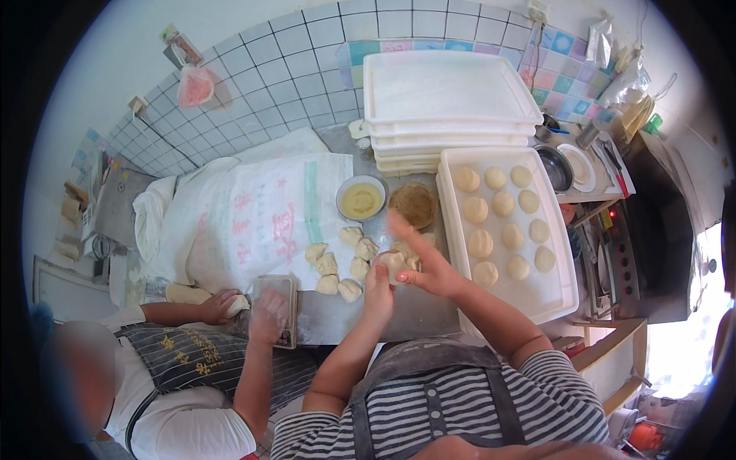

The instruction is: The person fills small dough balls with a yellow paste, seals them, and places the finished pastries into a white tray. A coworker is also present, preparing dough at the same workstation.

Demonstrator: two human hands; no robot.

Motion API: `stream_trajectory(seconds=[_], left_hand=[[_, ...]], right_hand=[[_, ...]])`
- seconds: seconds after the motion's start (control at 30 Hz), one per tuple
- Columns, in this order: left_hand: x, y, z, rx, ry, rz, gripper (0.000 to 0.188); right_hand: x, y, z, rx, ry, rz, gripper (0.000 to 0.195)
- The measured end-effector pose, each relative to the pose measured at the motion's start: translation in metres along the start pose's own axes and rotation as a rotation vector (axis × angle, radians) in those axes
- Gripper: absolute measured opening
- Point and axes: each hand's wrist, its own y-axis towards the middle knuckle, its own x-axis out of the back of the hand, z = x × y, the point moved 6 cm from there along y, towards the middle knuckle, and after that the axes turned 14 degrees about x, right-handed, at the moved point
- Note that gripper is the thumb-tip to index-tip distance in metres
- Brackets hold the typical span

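My left hand point(379, 292) cups a small piece of dough point(392, 263) over the metal worktop point(422, 313). My right hand point(432, 265) is beside that piece, its thumb against or very near the dough and its blurred fingers stretched out. Behind and partly hidden by my hands lie more dough pieces point(428, 238). Several lumpy dough pieces point(326, 263) rest to the left. Beyond my hands are a bowl of yellowish liquid point(361, 198) and a bowl of brown filling or crumbs point(413, 202). On the right, a white plastic tray point(500, 296) carries rows of round dough balls point(503, 204).
Stacked white trays point(448, 92) stand at the back. A co-worker's hand point(217, 307) touches dough at left; the other hand point(269, 313) is blurred over a scale point(286, 339). White printed sacks point(247, 213) cover the left worktop. An oven point(655, 230) stands at right.
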Motion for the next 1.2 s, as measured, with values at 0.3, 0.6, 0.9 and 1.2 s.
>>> stream_trajectory(seconds=[0.3, 0.6, 0.9, 1.2], left_hand=[[-0.015, 0.0, -0.011, -0.147, 0.0, -0.047, 0.077], [-0.015, 0.004, -0.008, -0.238, -0.09, -0.076, 0.074], [-0.019, 0.013, -0.003, -0.109, -0.136, -0.089, 0.073], [-0.012, 0.026, 0.006, 0.188, -0.216, 0.096, 0.067]], right_hand=[[-0.002, 0.003, 0.01, 0.015, 0.09, 0.033, 0.023], [-0.006, 0.0, 0.0, -0.089, -0.058, 0.231, 0.026], [-0.005, 0.001, 0.002, -0.103, -0.274, 0.334, 0.023], [0.008, -0.001, 0.012, -0.257, -0.054, 0.265, 0.022]])
